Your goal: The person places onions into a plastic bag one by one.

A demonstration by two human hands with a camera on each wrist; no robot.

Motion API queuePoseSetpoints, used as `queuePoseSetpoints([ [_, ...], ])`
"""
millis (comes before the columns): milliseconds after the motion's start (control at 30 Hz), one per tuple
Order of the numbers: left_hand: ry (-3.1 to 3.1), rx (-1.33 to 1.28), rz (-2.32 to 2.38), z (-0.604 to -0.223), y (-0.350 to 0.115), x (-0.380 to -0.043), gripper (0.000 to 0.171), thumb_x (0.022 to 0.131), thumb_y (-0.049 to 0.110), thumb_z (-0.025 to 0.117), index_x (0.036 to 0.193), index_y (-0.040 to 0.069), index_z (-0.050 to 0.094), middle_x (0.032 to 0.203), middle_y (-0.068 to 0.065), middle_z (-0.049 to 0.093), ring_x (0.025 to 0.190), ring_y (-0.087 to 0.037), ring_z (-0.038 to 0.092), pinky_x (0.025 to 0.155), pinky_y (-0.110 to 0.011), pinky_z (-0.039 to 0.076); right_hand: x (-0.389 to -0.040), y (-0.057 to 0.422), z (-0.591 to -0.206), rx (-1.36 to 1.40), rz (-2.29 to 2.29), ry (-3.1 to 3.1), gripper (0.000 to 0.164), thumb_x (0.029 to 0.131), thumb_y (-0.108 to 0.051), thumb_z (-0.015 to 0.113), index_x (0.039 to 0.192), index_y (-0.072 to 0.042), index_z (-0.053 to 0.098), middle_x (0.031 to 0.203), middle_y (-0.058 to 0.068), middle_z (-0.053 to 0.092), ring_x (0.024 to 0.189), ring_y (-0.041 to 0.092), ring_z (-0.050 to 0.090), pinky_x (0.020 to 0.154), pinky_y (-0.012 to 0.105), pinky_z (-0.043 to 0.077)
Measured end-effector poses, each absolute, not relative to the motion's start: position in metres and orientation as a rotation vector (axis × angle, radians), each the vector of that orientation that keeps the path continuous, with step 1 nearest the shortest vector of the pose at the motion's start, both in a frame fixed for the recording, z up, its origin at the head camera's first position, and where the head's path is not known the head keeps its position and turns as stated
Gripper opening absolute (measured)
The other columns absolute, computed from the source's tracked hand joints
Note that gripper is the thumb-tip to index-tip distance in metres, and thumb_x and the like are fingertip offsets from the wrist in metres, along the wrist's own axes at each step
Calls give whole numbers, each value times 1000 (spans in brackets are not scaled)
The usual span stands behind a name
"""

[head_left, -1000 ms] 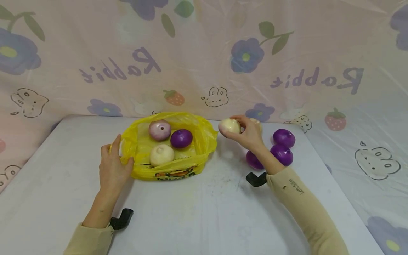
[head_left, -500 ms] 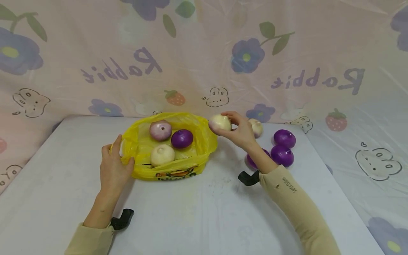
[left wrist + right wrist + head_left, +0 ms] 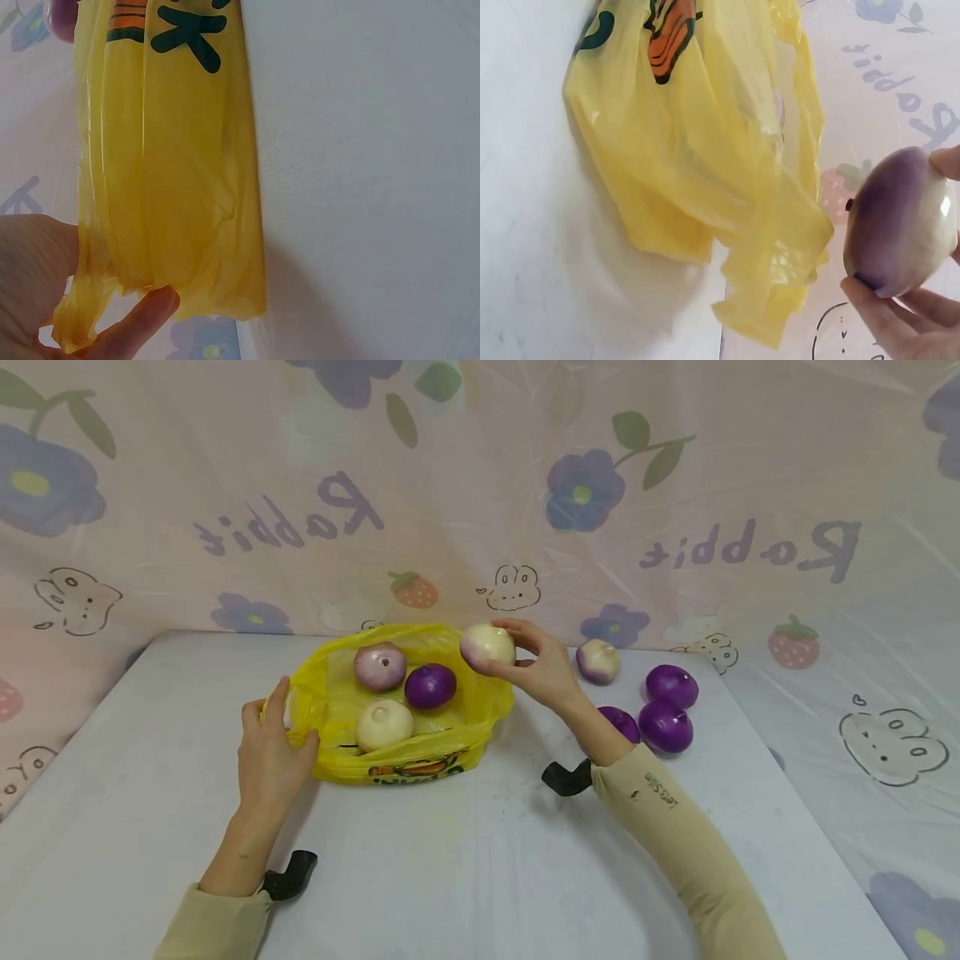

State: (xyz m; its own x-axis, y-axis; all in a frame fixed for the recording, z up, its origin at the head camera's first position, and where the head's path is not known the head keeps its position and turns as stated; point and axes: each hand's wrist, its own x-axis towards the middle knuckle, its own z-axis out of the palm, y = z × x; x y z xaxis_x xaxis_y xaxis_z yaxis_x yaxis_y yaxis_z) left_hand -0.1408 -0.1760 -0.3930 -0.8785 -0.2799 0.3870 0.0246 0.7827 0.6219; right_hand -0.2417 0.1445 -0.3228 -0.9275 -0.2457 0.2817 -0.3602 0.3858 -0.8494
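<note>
In the head view a yellow plastic bag (image 3: 480,745) lies on the table with its mouth spread wide. Inside are a pinkish onion (image 3: 378,667), a dark purple onion (image 3: 431,686) and a whitish onion (image 3: 384,725). My left hand (image 3: 272,764) holds the bag's left edge; in the left wrist view the yellow film (image 3: 176,187) passes between thumb and finger. Raised over the bag's right rim, a white-and-purple onion (image 3: 483,648) is gripped by the thumb and fingers of my right hand (image 3: 547,672). The right wrist view shows this onion (image 3: 904,225) beside the bag.
On the white table (image 3: 450,877), right of the bag, sit another white-and-purple onion (image 3: 598,661) and dark purple onions (image 3: 672,687), one partly hidden by my right forearm. A printed curtain (image 3: 465,510) hangs behind. Black curved pieces (image 3: 291,877) stick out at both wrists.
My right hand has carried the white-and-purple onion leftward and slightly up to the bag's right rim, uncovering the similar onion behind. The left hand keeps its hold on the bag.
</note>
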Motion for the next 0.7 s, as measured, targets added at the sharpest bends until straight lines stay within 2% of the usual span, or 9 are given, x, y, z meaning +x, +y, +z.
queuePoseSetpoints([
  [233,-2511,199,-879,-391,-176,-140,71,82,3,66,146,4,36,122,-29,40,72,-37,53,57,-41,43,-245,135,-326,642,1623,-2507,56,76,-17,80,128,-13,60,131,7,58,118,26,55,90,44,53],
  [700,-2475,168,-872,-392,-175,-140,71,80,1,67,145,3,38,120,-30,41,68,-35,52,53,-37,41,-248,103,-331,705,1589,-2555,53,78,-23,80,126,-19,60,128,-1,59,116,21,57,88,38,53],
])
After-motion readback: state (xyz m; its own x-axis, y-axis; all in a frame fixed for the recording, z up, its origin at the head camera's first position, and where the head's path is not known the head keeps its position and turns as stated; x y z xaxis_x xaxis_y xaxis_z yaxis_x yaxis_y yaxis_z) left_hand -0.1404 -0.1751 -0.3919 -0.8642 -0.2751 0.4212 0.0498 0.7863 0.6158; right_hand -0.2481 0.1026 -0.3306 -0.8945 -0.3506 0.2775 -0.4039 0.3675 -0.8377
